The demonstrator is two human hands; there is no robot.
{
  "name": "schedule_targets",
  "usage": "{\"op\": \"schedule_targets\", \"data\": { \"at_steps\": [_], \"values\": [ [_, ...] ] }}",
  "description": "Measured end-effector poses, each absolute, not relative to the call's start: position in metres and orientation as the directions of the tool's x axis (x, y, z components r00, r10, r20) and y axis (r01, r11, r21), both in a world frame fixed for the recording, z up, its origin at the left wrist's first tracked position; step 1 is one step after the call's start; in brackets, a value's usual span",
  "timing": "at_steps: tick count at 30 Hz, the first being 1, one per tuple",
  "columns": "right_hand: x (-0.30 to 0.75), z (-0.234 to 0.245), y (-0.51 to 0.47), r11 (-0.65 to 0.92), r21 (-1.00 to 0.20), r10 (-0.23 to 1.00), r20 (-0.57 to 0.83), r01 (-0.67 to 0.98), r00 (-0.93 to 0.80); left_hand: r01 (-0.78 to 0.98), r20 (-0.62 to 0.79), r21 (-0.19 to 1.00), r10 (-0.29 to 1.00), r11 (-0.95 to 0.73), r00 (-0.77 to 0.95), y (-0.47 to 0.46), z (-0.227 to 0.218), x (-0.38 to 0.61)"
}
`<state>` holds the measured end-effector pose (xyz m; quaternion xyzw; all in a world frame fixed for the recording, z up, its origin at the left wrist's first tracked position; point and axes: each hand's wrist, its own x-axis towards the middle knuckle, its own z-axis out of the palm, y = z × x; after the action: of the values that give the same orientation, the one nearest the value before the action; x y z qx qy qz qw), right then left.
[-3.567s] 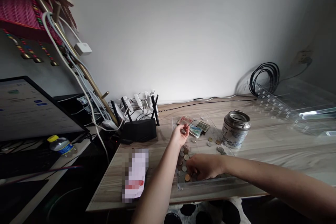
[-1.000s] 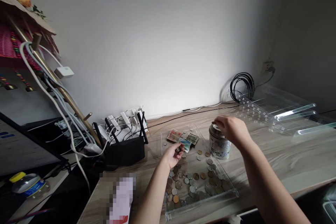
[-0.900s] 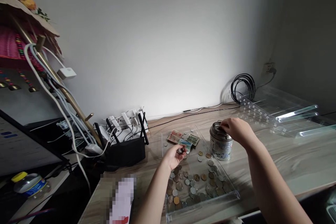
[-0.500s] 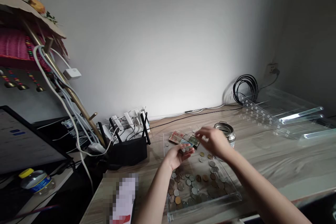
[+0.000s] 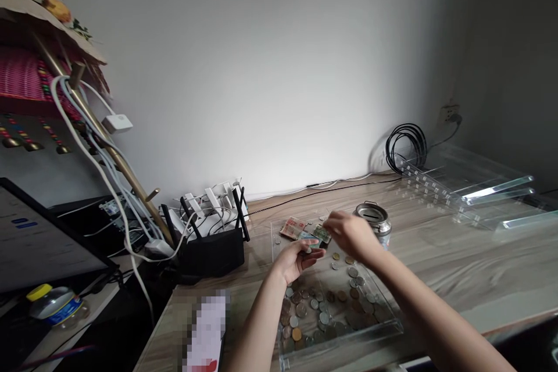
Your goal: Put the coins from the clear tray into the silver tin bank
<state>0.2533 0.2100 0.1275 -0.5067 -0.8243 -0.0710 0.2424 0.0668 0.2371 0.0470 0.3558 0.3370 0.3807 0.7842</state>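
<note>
Over a clear plastic tray [image 5: 340, 342], my left hand [image 5: 293, 261] is turned palm up, with a silvery coin [image 5: 309, 250] held in its curled fingers. My right hand [image 5: 352, 233] hovers just beyond, its fingertips pinched together; whatever lies between them is hidden. Behind the hands lie folded banknotes: a reddish one [image 5: 292, 226], a bluish one partly covered by my left hand, and a green one [image 5: 321, 233] by my right fingertips. Several silver and brown coins [image 5: 323, 318] are spread across the tray. Right of my right hand stands a metal coin can [image 5: 373, 216] with a slot in its lid.
A black router [image 5: 212, 254] and white adapters with cables sit at the left. Clear acrylic panels [image 5: 483, 192] and a coiled black cable [image 5: 406, 148] are at the right. A bottle [image 5: 58, 305] stands by the monitor [image 5: 39, 238]. Blurred papers lie in front.
Fewer coins show in my left hand than before. My right hand has shifted slightly, uncovering more of the can's lid. The view has moved a little.
</note>
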Motion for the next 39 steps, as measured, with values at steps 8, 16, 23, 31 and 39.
{"op": "schedule_targets", "data": {
  "at_steps": [8,16,23,31,39],
  "values": [
    [0.344,0.135,0.228,0.121,-0.205,0.913,0.408,0.971,-0.028,-0.27,-0.27,0.861,0.837,0.431,0.476,0.233,0.049,0.068],
    [0.291,0.141,0.207,0.285,-0.238,0.764,0.641,0.929,-0.07,-0.356,-0.268,0.814,0.841,0.458,0.47,0.234,0.049,0.065],
    [0.212,0.092,0.213,0.57,-0.025,0.803,0.229,0.822,-0.55,-0.443,-0.358,0.737,0.851,0.51,0.384,0.245,0.043,0.067],
    [0.237,0.11,0.216,0.513,-0.067,0.789,0.429,0.856,-0.439,-0.401,-0.276,0.757,0.808,0.516,0.52,0.237,0.048,0.066],
    [0.323,0.131,0.23,0.059,-0.24,0.879,0.472,0.969,0.064,-0.3,-0.278,0.844,0.841,0.445,0.465,0.238,0.043,0.065]
  ]
}}
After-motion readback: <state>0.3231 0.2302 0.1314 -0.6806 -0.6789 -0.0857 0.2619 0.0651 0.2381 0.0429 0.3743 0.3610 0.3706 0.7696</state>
